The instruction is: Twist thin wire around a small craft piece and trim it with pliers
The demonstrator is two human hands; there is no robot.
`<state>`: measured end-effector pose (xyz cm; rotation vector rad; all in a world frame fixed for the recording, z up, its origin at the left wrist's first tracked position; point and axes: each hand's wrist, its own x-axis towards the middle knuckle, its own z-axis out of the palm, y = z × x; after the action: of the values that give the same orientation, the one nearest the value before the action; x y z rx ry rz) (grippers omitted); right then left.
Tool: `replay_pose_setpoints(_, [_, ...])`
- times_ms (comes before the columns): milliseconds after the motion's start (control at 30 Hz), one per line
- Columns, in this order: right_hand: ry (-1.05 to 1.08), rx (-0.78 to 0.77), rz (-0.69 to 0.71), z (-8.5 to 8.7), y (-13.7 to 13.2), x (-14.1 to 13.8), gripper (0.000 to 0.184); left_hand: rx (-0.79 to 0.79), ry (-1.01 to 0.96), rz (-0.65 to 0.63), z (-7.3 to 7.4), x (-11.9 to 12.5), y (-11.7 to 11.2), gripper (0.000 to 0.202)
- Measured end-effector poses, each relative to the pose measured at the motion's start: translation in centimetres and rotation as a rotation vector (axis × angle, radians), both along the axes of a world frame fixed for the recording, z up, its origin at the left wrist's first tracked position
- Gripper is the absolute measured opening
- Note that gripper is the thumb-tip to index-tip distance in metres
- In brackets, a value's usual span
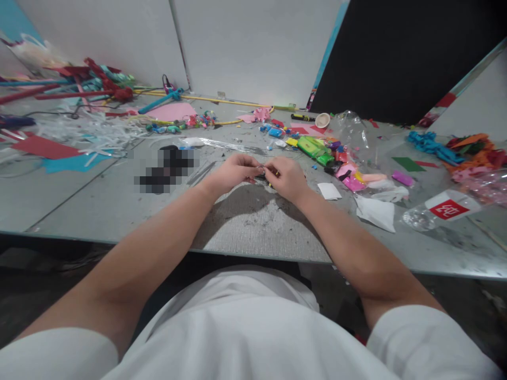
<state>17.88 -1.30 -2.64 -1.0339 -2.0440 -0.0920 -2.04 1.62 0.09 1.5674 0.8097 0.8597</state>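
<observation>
Over the middle of the table, my left hand (236, 173) and my right hand (288, 179) meet with their fingertips nearly touching. Both are closed in a pinch. Between and just below the fingertips shows a small dark piece (261, 176), mostly hidden by the fingers. Tiny yellow bits (277, 173) show by my right fingers; whether they belong to the dark piece I cannot tell. Close to the right hand lie a white paper square (329, 191) and green packets of what looks like modelling clay (315, 149).
A clear bottle with a red label (446, 209) lies at the right, near crumpled white tissue (376, 212). Red and blue paper sheets (49, 146) and shredded strips cover the left. Behind are a yellow-black cutter (302, 117), a small cup (322, 121) and upright white panels (253, 47).
</observation>
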Motion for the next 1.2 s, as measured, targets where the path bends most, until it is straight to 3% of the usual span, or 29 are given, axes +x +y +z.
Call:
replay_pose_setpoints(233, [0.043,-0.100,0.046,0.3,0.0,0.1,0.016,0.011,0.044,0.001,0.1,0.0,-0.1,0.015])
replay_pose_setpoints(367, [0.267,-0.222,0.110,0.2,0.2,-0.2,0.013,0.064,0.060,-0.001,0.0,-0.2,0.3,0.016])
replay_pose_setpoints(700, [0.730,-0.529,0.199,-0.2,0.5,-0.7,0.033,0.123,-0.034,0.013,0.1,-0.3,0.2,0.015])
replay_pose_setpoints(767, [0.708,-0.520,0.184,-0.1,0.6,-0.6,0.030,0.102,-0.030,0.018,0.0,-0.3,0.2,0.014])
replay_pose_setpoints(1000, [0.477,-0.270,0.065,0.0,0.2,-0.9,0.021,0.033,-0.033,0.014,-0.3,-0.3,0.4,0.017])
replay_pose_setpoints(1200, [0.500,-0.341,0.105,-0.3,0.4,-0.9,0.023,0.055,0.005,-0.025,-0.2,-0.5,0.5,0.016])
